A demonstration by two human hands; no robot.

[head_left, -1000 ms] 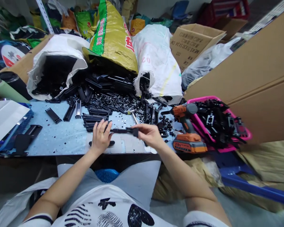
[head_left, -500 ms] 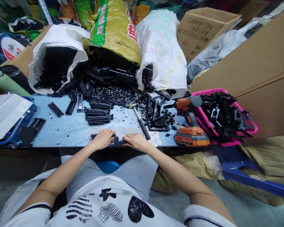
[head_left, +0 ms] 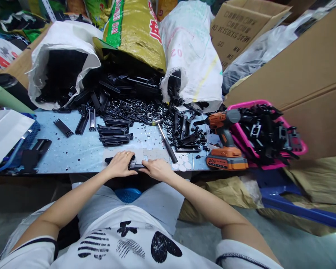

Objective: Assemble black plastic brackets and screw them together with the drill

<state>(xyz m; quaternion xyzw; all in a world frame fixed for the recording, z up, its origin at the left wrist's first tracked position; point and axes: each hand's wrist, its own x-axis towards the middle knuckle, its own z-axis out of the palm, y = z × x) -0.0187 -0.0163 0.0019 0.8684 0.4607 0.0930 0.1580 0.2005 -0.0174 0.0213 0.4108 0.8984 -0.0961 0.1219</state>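
Observation:
My left hand (head_left: 120,163) and my right hand (head_left: 156,169) rest side by side at the near edge of the blue table (head_left: 72,151). Both press down on a long black plastic part (head_left: 134,164) lying flat on a pale patch of the tabletop. The fingers of each hand are curled over the part, and a ring shows on the left hand. A hammer (head_left: 165,141) with a black handle lies just beyond my right hand.
An orange cordless drill (head_left: 224,138) stands right of the hands. A pink basket (head_left: 268,134) of black parts sits at the table's right end. Stacked black strips (head_left: 113,135), loose black parts and open sacks (head_left: 58,63) fill the back. Cardboard (head_left: 310,74) leans at right.
A second ago both hands held the black part in the air above the table. They have brought it down to the near edge and now press it against the tabletop.

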